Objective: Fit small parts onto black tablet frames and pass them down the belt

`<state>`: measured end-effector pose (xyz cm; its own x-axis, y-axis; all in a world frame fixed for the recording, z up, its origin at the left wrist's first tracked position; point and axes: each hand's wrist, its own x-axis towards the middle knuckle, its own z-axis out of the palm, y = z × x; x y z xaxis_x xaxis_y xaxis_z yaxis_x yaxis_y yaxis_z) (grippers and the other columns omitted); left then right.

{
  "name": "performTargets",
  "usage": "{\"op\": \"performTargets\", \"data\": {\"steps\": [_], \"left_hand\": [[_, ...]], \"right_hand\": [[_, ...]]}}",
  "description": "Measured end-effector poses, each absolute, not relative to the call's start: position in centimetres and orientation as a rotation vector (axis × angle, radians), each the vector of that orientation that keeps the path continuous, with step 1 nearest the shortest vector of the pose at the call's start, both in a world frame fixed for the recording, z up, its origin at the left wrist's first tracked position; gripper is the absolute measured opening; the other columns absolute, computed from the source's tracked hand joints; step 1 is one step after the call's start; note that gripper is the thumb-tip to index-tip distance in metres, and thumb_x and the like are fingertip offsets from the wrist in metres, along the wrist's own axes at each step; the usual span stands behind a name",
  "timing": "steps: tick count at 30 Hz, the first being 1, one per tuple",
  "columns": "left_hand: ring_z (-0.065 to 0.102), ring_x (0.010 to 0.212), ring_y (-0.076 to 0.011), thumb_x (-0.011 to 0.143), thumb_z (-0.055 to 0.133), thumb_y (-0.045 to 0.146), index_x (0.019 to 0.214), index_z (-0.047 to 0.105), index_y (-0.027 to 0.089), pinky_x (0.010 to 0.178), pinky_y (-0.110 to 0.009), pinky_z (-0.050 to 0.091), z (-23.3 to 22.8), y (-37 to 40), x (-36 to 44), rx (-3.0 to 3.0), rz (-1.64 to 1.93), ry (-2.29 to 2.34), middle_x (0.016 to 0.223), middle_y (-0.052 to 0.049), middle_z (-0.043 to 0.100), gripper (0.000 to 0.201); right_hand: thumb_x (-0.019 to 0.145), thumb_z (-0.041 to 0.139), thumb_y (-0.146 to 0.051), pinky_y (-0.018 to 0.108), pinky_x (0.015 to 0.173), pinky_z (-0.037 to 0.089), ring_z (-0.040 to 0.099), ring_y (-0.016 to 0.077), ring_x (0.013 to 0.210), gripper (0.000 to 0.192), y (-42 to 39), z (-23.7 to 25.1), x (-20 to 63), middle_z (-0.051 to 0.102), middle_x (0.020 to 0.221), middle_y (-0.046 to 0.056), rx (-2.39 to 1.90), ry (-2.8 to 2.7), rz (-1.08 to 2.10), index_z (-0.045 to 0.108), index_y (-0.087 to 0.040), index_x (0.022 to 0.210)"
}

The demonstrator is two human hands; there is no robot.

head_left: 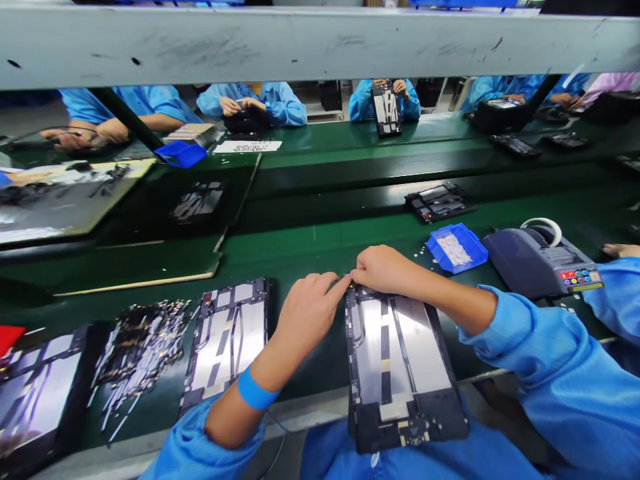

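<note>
- The open black tablet chassis with silver inner plates point(400, 363) lies at the near edge of the green conveyor bench point(310, 247), its lower end overhanging toward the person's lap.
- The left hand point(305, 313) and right hand point(383, 269) meet at the chassis's top left corner; the left index fingertip presses there, and the right fingers are pinched together on something too small to make out.
- Risk, as I judge it: pressure at that far corner could tip or slide the overhanging chassis off the edge, and a tiny part could slip from the pinch and vanish on the bench.
- Just left lies a 2nd open chassis point(227, 340), then a loose heap of thin silver-and-black strips point(140, 350); a sweeping left forearm could scatter them.
- To the right sit a small blue plastic bin of white pieces point(457, 248) and a grey tape dispenser machine point(540, 260), near the right elbow.
- Bare green bench beyond the hands offers the freest room; a grey overhead beam point(320, 43) limits any lifting.
</note>
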<state>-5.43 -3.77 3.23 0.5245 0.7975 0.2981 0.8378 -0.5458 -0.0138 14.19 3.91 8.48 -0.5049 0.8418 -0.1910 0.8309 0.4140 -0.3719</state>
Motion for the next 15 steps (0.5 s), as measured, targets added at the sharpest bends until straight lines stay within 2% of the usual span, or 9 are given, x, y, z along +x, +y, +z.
{"op": "performTargets", "data": {"steps": [3, 6, 9, 12, 15], "left_hand": [[0.06, 0.089, -0.0281, 0.096, 0.046, 0.007, 0.136, 0.064, 0.016, 0.071, -0.04, 0.044, 4.0, -4.2, -4.9, -2.652, -0.256, -1.413, 0.107, -0.013, 0.071, 0.045], [0.06, 0.089, -0.0268, 0.094, 0.046, 0.005, 0.137, 0.063, 0.016, 0.072, -0.039, 0.044, 4.4, -4.0, -5.0, -2.74, -0.251, -1.412, 0.104, -0.013, 0.071, 0.048], [0.062, 0.091, -0.0263, 0.093, 0.047, 0.007, 0.133, 0.067, 0.021, 0.077, -0.039, 0.047, 4.6, -3.0, -6.0, -2.806, -0.316, -1.449, 0.107, -0.012, 0.072, 0.047], [0.065, 0.102, -0.0254, 0.09, 0.044, 0.007, 0.123, 0.073, 0.024, 0.089, -0.04, 0.051, 4.8, -1.7, -6.7, -2.902, -0.531, -1.537, 0.115, -0.01, 0.072, 0.047], [0.067, 0.111, -0.0254, 0.091, 0.043, 0.014, 0.116, 0.073, 0.021, 0.098, -0.04, 0.052, 5.1, -0.8, -6.4, -2.834, -0.802, -1.836, 0.118, -0.01, 0.073, 0.039]], "right_hand": [[0.097, 0.056, -0.022, 0.027, 0.07, 0.04, 0.064, 0.0178, 0.079, 0.02, 2.7, 6.7, 15.8, 0.075, 0.089, 0.006, -1.345, -2.534, 0.588, 0.075, -0.017, 0.096], [0.102, 0.051, -0.017, 0.029, 0.08, 0.043, 0.06, 0.0184, 0.086, 0.025, 1.4, 4.4, 17.4, 0.07, 0.092, 0.006, -1.026, -2.602, 0.404, 0.074, -0.019, 0.113], [0.104, 0.049, -0.017, 0.03, 0.08, 0.043, 0.054, 0.0192, 0.085, 0.032, 0.7, 3.1, 17.9, 0.065, 0.094, 0.007, -0.831, -2.718, 0.198, 0.071, -0.021, 0.127], [0.101, 0.053, -0.013, 0.03, 0.076, 0.042, 0.052, 0.0199, 0.086, 0.033, 0.8, 3.4, 17.5, 0.064, 0.1, 0.009, -0.825, -2.826, 0.067, 0.069, -0.02, 0.128], [0.099, 0.052, -0.01, 0.03, 0.075, 0.043, 0.055, 0.0201, 0.087, 0.034, 1.4, 4.8, 17.5, 0.066, 0.1, 0.008, -0.793, -2.882, 0.12, 0.071, -0.021, 0.125]]}}
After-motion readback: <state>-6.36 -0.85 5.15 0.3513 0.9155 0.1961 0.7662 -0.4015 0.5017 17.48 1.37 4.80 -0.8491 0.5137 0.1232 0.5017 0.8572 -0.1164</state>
